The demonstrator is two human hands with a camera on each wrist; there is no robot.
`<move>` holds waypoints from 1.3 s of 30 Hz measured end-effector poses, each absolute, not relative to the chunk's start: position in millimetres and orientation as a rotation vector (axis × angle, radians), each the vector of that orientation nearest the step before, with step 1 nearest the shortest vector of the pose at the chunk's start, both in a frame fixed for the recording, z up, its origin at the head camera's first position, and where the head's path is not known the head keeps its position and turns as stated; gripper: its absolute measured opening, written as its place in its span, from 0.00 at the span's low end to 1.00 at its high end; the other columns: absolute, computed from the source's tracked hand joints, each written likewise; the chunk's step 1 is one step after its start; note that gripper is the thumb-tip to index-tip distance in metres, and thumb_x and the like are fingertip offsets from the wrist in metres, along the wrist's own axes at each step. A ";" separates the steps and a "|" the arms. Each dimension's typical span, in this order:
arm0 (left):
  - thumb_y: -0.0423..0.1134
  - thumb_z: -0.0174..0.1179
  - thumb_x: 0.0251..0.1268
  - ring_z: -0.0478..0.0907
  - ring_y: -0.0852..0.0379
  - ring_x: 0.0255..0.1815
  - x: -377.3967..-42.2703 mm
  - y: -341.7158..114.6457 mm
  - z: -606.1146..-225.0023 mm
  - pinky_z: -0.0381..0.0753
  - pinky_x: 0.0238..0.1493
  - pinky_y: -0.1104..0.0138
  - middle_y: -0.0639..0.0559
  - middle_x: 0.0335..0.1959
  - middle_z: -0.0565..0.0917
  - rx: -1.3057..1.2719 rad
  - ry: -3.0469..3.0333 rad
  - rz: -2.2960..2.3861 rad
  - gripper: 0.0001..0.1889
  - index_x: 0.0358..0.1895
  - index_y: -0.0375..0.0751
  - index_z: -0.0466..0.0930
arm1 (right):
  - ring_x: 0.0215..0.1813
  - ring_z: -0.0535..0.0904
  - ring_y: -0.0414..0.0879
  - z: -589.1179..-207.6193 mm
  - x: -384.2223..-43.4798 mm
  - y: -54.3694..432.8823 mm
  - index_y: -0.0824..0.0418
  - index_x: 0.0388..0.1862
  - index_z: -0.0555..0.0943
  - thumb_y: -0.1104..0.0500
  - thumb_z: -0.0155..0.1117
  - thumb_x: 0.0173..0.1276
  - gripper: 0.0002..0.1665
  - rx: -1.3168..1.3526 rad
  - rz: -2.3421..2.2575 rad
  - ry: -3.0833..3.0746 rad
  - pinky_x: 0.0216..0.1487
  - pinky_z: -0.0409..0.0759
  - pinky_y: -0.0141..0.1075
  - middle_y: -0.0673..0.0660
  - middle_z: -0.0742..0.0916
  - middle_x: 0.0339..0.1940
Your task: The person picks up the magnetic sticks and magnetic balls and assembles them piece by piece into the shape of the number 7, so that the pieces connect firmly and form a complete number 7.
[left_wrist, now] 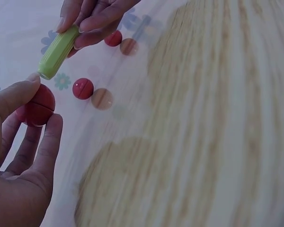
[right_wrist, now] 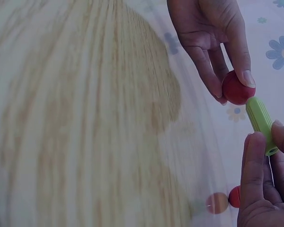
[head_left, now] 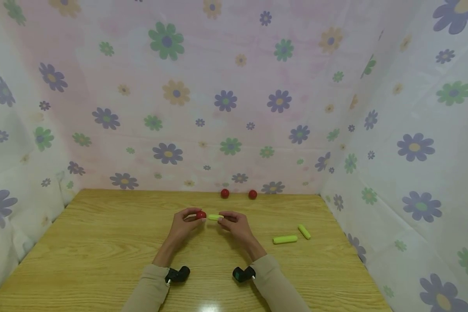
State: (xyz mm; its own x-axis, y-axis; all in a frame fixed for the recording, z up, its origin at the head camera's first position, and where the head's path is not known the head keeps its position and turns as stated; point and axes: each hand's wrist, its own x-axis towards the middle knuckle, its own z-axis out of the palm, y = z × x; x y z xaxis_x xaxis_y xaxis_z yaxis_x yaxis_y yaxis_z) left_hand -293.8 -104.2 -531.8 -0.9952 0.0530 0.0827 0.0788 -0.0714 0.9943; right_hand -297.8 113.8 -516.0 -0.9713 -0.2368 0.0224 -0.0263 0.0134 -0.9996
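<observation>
My left hand (head_left: 184,226) pinches a red ball (left_wrist: 40,105) between thumb and fingertips; a seam line runs around the ball. Facing it, my right hand (head_left: 238,225) holds a ribbed light-green stick (right_wrist: 260,118) by one end, with a hole showing in that end. In the head view a narrow gap lies between ball and stick, which point toward each other above the wooden table (head_left: 113,242). From the right wrist view, the stick's rounded end overlaps the ball's lower edge.
Two more red balls, one left (head_left: 225,193) and one right (head_left: 252,194), sit at the table's back edge by the flowered cloth (head_left: 203,130). To the right lie two green sticks, a longer-looking one (head_left: 285,239) and another at a slant (head_left: 304,232).
</observation>
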 end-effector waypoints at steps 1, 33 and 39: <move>0.27 0.70 0.63 0.82 0.42 0.58 -294.0 -104.2 -532.1 0.88 0.50 0.66 0.34 0.59 0.81 -0.154 -2.128 -2.283 0.24 0.62 0.26 0.77 | 0.53 0.86 0.56 -515.9 -297.8 113.6 0.78 0.61 0.77 0.64 0.64 0.75 0.22 -0.278 -2.088 2.123 0.56 0.87 0.43 0.66 0.87 0.51; 0.30 0.69 0.65 0.83 0.38 0.56 -298.8 -109.4 -533.0 0.86 0.51 0.67 0.32 0.58 0.82 -0.320 -2.322 -2.100 0.23 0.62 0.27 0.79 | 0.43 0.85 0.39 -529.0 -306.6 107.6 0.78 0.59 0.79 0.69 0.63 0.73 0.19 -0.206 -2.173 2.050 0.48 0.87 0.30 0.75 0.84 0.54; 0.30 0.70 0.64 0.84 0.39 0.54 -302.8 -111.4 -535.1 0.87 0.48 0.66 0.33 0.57 0.83 -0.360 -2.364 -2.041 0.22 0.61 0.28 0.81 | 0.45 0.85 0.41 -532.2 -308.1 108.5 0.81 0.61 0.76 0.71 0.61 0.73 0.20 -0.188 -2.207 1.993 0.50 0.87 0.32 0.77 0.82 0.56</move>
